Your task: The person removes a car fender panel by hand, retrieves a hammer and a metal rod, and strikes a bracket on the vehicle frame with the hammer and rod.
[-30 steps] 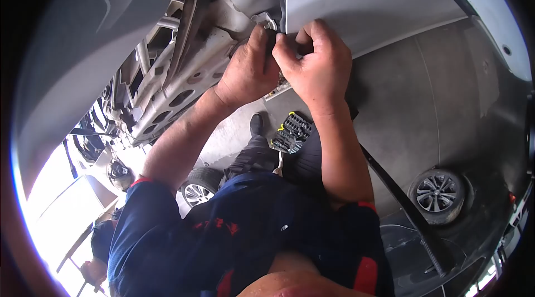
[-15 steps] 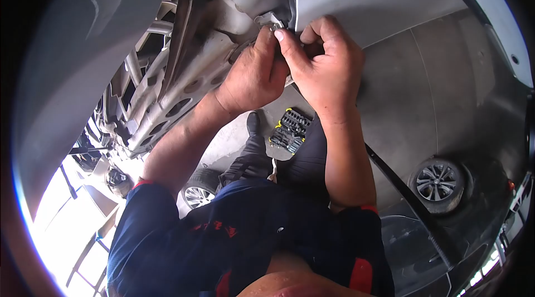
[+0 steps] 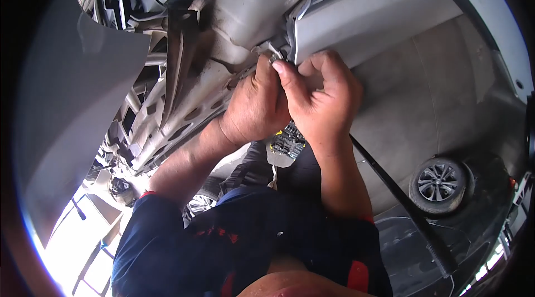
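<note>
My left hand [image 3: 253,99] is closed, its thumb and forefinger pinched at a small metal bracket [image 3: 267,49] on the car body. Beside it, my right hand [image 3: 326,93] has its thumb tip against the same spot, with the other fingers curled. The two hands nearly touch at the fingertips. Whatever small part lies between the fingers is mostly hidden. Behind the bracket runs the car's bare metal frame [image 3: 192,88], and to the right of it hangs a grey panel [image 3: 362,15].
A large grey body panel [image 3: 83,85] fills the left side. An open socket set [image 3: 288,143] lies on the floor below my hands. A black rod [image 3: 398,196] slants down at the right, near a wheel [image 3: 437,187]. Another wheel [image 3: 202,203] shows beside my leg.
The view has tilted up, so hands and car body appear lower and more of the frame shows at the top. Both hands keep their pinch at the bracket.
</note>
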`<control>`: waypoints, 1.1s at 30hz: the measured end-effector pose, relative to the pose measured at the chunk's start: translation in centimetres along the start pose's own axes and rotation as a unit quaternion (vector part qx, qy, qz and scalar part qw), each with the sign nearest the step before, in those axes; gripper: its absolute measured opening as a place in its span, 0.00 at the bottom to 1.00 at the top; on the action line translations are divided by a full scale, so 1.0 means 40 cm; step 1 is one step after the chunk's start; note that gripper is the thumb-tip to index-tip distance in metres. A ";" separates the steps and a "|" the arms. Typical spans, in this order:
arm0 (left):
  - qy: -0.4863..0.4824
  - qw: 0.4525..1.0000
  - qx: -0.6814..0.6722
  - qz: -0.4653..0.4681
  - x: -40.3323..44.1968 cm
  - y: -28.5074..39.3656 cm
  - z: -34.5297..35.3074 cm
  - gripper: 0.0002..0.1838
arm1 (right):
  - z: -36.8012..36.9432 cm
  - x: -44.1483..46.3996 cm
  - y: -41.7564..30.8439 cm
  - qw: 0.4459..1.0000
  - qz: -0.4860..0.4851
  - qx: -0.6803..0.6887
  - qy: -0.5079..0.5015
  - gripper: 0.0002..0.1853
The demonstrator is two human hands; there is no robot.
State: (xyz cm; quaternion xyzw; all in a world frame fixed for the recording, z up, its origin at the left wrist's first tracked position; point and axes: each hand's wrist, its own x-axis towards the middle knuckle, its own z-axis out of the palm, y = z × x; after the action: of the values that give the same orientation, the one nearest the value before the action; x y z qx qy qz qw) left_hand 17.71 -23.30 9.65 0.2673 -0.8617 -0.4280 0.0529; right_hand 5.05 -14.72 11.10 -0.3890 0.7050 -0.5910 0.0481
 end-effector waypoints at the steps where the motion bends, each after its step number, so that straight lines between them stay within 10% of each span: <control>1: 0.010 1.000 0.019 0.013 0.003 0.002 0.001 0.30 | -0.002 0.001 -0.005 1.000 0.014 0.003 -0.005 0.19; 33: 0.032 0.994 0.060 0.086 0.022 0.010 -0.010 0.32 | 0.019 0.003 -0.024 0.997 0.051 -0.057 -0.004 0.21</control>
State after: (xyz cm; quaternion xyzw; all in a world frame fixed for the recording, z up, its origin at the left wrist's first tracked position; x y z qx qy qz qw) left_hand 16.94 -23.83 10.08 0.2081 -0.9035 -0.3610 0.1007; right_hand 5.85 -15.37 11.77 -0.3569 0.7561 -0.5455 0.0587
